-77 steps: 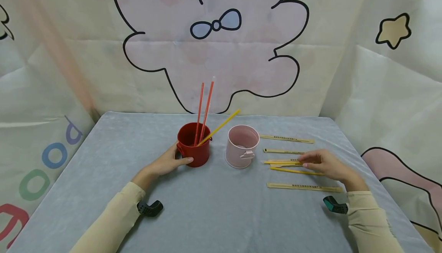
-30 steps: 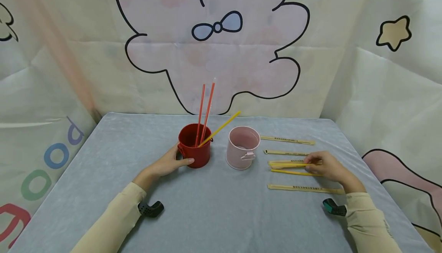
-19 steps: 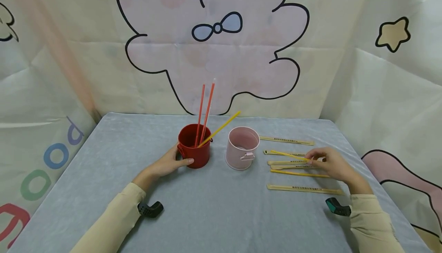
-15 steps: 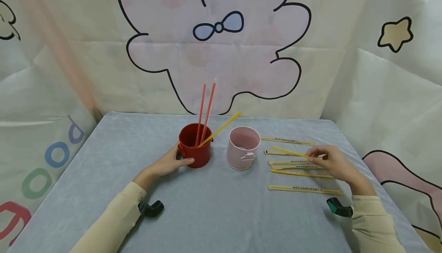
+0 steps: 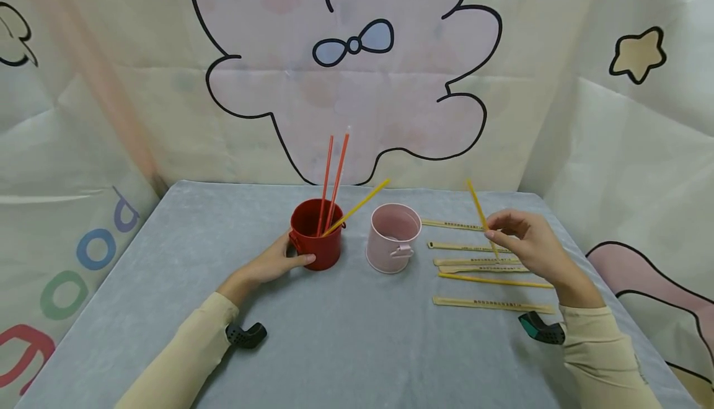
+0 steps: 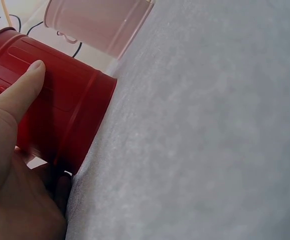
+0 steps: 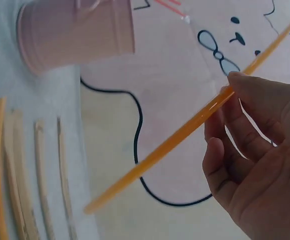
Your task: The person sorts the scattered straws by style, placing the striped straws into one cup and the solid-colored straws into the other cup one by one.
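Observation:
My left hand [image 5: 268, 268] holds the red bucket [image 5: 319, 253] by its left side, the thumb lying across its front; in the left wrist view the fingers go partly out of sight behind it. Two red straws [image 5: 328, 180] and a yellow straw [image 5: 359, 206] lean in this bucket. Between thumb and fingers my right hand [image 5: 530, 245] pinches another yellow straw [image 7: 175, 137], raised steeply above the table on the right. Beneath that hand lie several paper-wrapped sticks [image 5: 491, 304] and one loose yellow straw [image 5: 491, 281].
A pink bucket [image 5: 392, 248] stands upright between the red bucket and the wrapped sticks, and no straws show in it. Grey-blue cloth [image 5: 357, 347] covers the table. Behind the table's far edge hangs a printed curtain [image 5: 357, 99].
My right hand has picked up a yellow straw from among the wrapped sticks, lifted it, and tilted it from nearly flat to steep. The left hand stays on the red bucket.

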Demonstrator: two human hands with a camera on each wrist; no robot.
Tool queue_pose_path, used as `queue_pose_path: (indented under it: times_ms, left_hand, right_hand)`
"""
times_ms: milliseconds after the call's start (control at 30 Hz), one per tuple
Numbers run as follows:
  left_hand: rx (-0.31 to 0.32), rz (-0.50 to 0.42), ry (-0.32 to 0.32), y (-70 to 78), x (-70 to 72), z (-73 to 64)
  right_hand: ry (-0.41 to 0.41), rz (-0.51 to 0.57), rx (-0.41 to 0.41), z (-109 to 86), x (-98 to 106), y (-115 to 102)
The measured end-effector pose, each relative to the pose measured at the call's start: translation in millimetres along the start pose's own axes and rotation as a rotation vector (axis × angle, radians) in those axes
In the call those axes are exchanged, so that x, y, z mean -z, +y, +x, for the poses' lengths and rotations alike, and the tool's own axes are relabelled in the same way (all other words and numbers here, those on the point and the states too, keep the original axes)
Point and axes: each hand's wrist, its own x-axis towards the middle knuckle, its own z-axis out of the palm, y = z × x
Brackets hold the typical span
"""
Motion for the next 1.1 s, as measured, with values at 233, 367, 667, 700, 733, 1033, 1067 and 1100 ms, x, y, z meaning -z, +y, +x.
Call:
queue_pose_path:
  times_ms: [233,367,667,700,733,1033,1067,1100]
  left_hand:
    - [-0.005,-0.008,-0.003,-2.5,-1.0,1.8]
    - [-0.015,-0.017,-0.003,-2.6,-0.7,2.3]
    - [-0.024,-0.012,0.003,0.4,-0.3,0.6]
    - [-0.023,-0.009,0.004,0.3,-0.1,0.2]
    - [-0.021,-0.008,0.004,-0.1,0.2,-0.1]
    - [-0.011,-0.003,-0.002,-2.8,0.5,2.1]
    - [-0.011,0.001,-0.001,-3.6,0.1,2.6]
    - [-0.008,0.005,0.001,-4.4,-0.3,2.9]
  right_hand:
    - [-0.014,0.242,-0.013,7.8,-10.5,-23.6]
    - [-0.043,0.424,0.011,14.9,-17.4,-34.3]
    - [-0.065,0.615,0.045,34.1,-38.4,-61.1]
    - [-0.069,0.63,0.048,36.9,-41.7,-64.4]
    - [-0.075,0.647,0.049,39.9,-44.9,-67.4]
    - [-0.137,0.728,0.047,60.6,-72.9,-95.9]
    - [-0.148,0.731,0.048,62.9,-76.2,-98.2]
    - [-0.159,0.73,0.045,65.2,-79.8,-100.4]
